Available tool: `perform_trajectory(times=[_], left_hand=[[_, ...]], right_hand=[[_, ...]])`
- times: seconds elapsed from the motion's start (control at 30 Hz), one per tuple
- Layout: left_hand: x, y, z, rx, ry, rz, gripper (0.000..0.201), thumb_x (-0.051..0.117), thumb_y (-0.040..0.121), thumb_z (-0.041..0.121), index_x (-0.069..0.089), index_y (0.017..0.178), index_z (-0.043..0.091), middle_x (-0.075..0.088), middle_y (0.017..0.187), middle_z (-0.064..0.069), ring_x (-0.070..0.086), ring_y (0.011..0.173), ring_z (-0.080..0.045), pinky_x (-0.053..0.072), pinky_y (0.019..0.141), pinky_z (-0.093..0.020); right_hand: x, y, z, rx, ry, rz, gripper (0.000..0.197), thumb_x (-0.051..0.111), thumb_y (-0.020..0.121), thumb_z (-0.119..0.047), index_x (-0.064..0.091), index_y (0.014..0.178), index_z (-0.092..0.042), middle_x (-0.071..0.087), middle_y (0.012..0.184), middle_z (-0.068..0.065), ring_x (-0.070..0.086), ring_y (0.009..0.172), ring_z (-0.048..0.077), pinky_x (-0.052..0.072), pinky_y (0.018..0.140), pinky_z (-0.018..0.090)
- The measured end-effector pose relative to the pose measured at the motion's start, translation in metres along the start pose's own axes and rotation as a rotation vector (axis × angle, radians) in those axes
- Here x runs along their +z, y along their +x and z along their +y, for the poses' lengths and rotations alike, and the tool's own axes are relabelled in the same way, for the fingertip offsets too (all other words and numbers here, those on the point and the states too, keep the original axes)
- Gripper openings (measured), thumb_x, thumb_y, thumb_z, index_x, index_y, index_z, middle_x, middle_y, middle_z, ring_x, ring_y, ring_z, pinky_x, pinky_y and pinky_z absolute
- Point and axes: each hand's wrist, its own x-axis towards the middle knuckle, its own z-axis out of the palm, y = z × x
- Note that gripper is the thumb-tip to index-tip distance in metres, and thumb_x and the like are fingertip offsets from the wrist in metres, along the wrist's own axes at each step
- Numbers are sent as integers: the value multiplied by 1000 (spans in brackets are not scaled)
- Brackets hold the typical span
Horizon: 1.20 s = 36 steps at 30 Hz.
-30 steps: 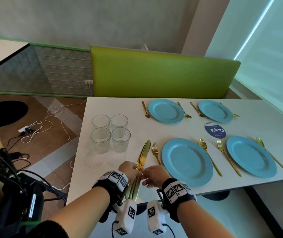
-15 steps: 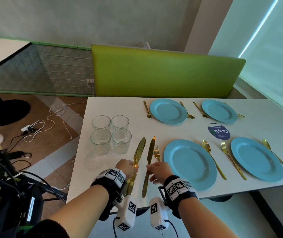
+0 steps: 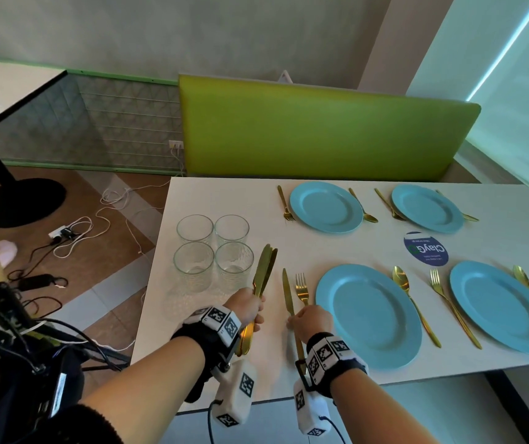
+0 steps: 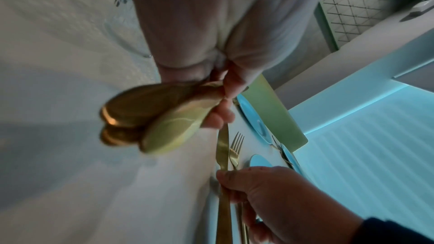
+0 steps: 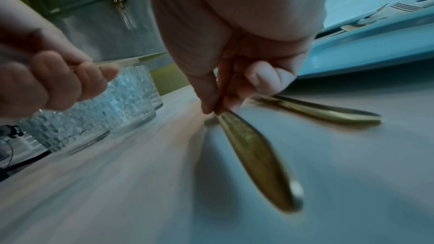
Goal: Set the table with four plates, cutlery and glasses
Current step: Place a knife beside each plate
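Pinching knife [image 3: 288,296] — right hand [image 3: 311,322], beside fork [image 3: 302,288]

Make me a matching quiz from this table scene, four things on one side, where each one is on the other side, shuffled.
Things:
1. bundle of gold knives
2. single gold knife
3. four glasses
4. round blue sticker

Places:
A. on the table between the plates
B. gripped in the left hand
C. clustered at the table's left end
D. pinched by the right hand, left of the fork

Pairs: 1-B, 2-D, 3-C, 4-A
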Motion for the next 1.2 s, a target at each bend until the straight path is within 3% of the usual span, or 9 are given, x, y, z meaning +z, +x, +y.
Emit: perform_trajectory(times=[0.2, 0.4, 0.6, 0.8, 1.0, 1.13, 1.2], left_hand=[[2, 3, 9, 54, 73, -29, 24, 32, 93, 1, 45, 77, 14, 38, 67, -2, 35, 52, -13, 27, 48, -22], [1, 5, 7, 158, 231, -12, 12, 47, 95, 19, 52, 91, 9, 47, 64, -2, 44, 55, -15, 36, 51, -24], [-3, 8, 4, 177, 271, 23, 13, 49, 88, 6, 57, 95, 14, 53, 64, -2, 49, 57, -15, 40, 53, -23], [-5, 7, 2, 181, 227, 58, 13, 49, 90, 6, 58, 95, 14, 52, 60, -3, 47, 53, -12, 40, 49, -19], [-4, 8, 0, 174, 181, 79, 13, 49, 91, 2, 60, 91, 9, 52, 60, -2, 50, 52, -10, 44, 45, -13], [-1, 10, -1, 157, 157, 82, 25, 52, 91, 3, 56, 69, 12, 52, 60, -4, 51, 54, -12, 47, 55, -19], [0, 10, -2, 148, 157, 79, 27, 53, 91, 4, 54, 66, 13, 53, 60, -4, 50, 54, -13, 48, 57, -21]], right_hand=[[6, 6, -6, 32, -15, 58, 28, 61, 84, -24, 69, 107, -10, 70, 106, 8, 66, 100, 25, 55, 83, 31], [8, 10, -2, 65, -9, 118, 26, 59, 86, -27, 69, 107, -16, 69, 106, 5, 67, 98, 24, 55, 83, 31], [7, 11, 1, 66, -1, 141, 25, 60, 85, -27, 70, 106, -17, 69, 105, 6, 66, 98, 25, 54, 83, 31], [7, 9, 4, 70, 2, 147, 25, 62, 85, -30, 71, 104, -17, 70, 104, 6, 66, 97, 25, 53, 82, 30], [6, 6, 7, 66, 21, 137, 24, 61, 86, -26, 71, 105, -16, 69, 105, 6, 66, 98, 25, 54, 82, 30], [5, 5, 11, 61, 5, 141, 23, 57, 89, -23, 71, 105, -15, 69, 106, 7, 66, 98, 25, 53, 82, 30], [6, 5, 12, 57, 3, 143, 23, 57, 89, -23, 70, 106, -14, 69, 106, 7, 66, 97, 25, 54, 82, 31]])
